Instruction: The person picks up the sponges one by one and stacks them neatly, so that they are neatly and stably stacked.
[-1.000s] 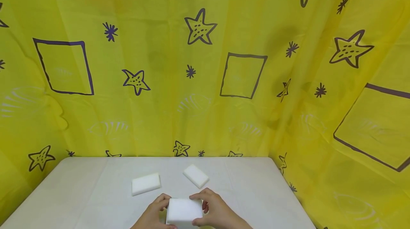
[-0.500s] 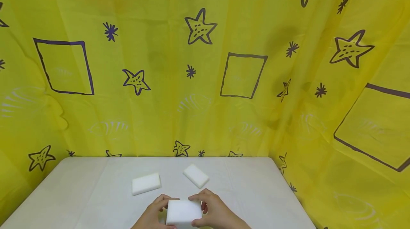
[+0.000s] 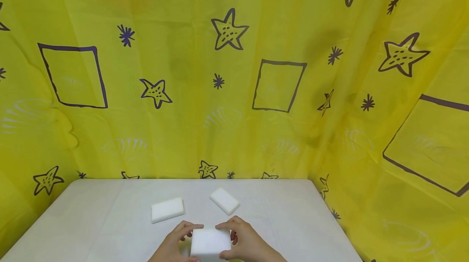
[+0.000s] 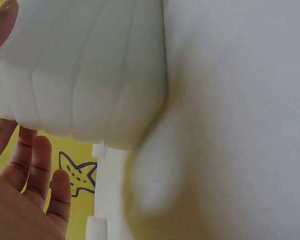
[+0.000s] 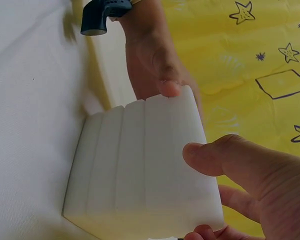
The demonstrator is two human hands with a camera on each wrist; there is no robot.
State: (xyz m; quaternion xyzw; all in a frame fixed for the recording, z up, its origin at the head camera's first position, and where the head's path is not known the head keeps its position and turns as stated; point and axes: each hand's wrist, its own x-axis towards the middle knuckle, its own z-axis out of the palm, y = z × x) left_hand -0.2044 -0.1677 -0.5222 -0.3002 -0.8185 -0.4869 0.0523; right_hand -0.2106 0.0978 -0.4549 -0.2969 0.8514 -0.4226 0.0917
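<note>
- Stack [image 3: 211,241] of white blocks is standing upright on the table at its near side, between the two hands; several layers are showing in both wrist views.
- Left hand [image 3: 173,242] is gripping the stack from the left, its thumb [image 5: 170,89] pressing near the top layer's edge; its little finger [image 4: 61,192] is standing apart from the stack.
- Right hand [image 3: 250,242] is gripping the right side, thumb toward the wearer, fingers around the far side.
- Left block [image 3: 167,210] and right block [image 3: 224,201] are lying flat beyond the stack, well apart from each other.
- White table [image 3: 110,229] is carrying everything.
- Yellow curtain [image 3: 183,131], printed with stars, is hanging behind.
</note>
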